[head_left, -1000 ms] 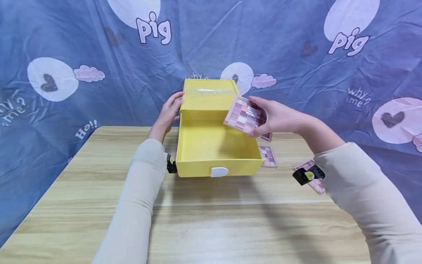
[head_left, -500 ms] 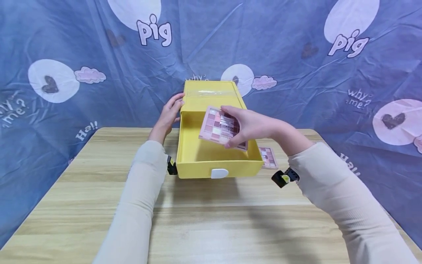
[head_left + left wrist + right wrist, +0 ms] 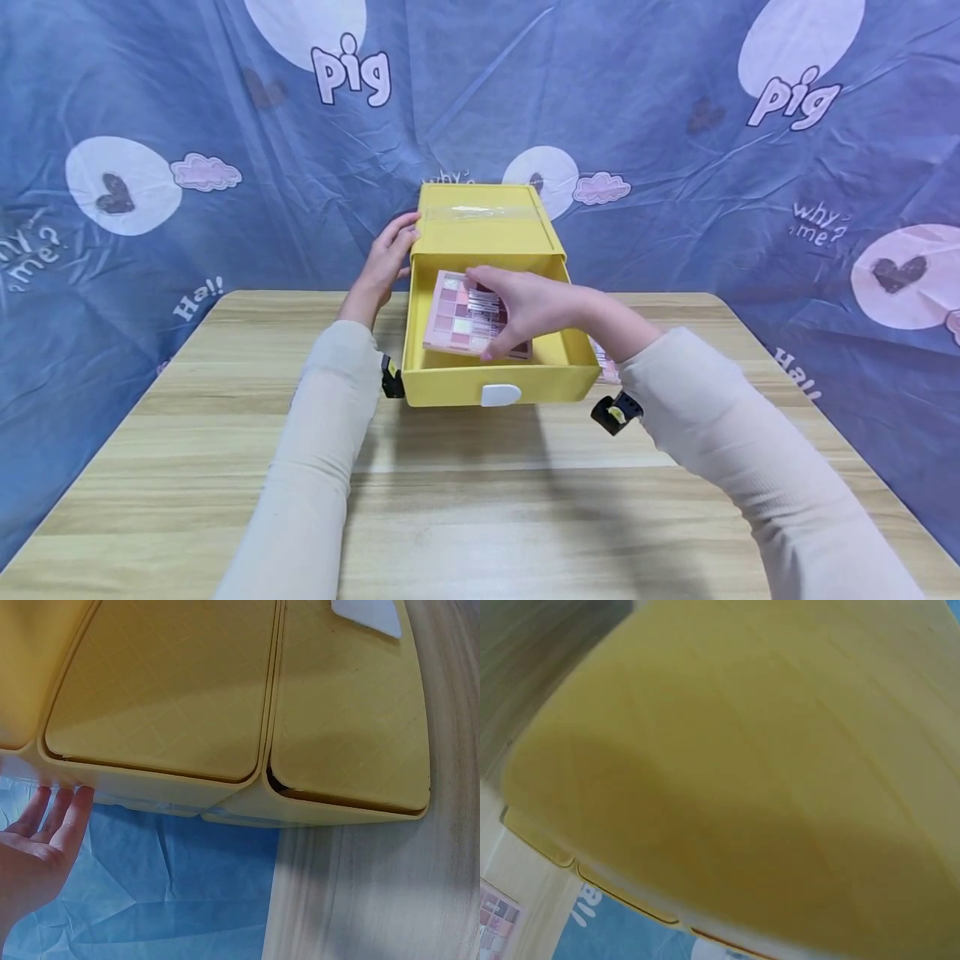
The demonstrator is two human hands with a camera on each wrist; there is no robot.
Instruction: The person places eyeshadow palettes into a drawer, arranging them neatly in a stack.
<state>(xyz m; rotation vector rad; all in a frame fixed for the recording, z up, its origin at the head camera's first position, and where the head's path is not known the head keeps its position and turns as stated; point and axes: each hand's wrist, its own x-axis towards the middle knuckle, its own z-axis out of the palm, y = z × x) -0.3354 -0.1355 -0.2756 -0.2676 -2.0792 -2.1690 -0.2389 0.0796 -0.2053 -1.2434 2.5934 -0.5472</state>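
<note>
**Pink palette (image 3: 453, 321) moves down and left into yellow drawer (image 3: 442, 387)**

Blue printed cloth (image 3: 300, 183) hangs behind a wooden table (image 3: 150, 467) bearing a yellow cabinet (image 3: 487, 235), the drawer extended. The left hand (image 3: 384, 262), fingers outstretched, rests against the cabinet's side; the right hand (image 3: 534, 307) pinches the palette inside the drawer, contact with the bottom unclear. Right of the drawer, a second palette (image 3: 607, 367) lies on the table.

Yellow drawer unit (image 3: 495, 237): smooth plastic by its look, satin; closed drawer fronts (image 3: 165, 682) faintly embossed in diamonds. Tape strip (image 3: 480, 212) on top: clear, glossy. White pull (image 3: 500, 395): smooth, plastic-looking. Palette (image 3: 450, 321): shiny, glinting face. Counter (image 3: 465, 517): wood-grained, soft sheen. Backdrop (image 3: 645, 92): creased cloth. Sleeves (image 3: 697, 408): matt, finely ribbed fabric.
</note>
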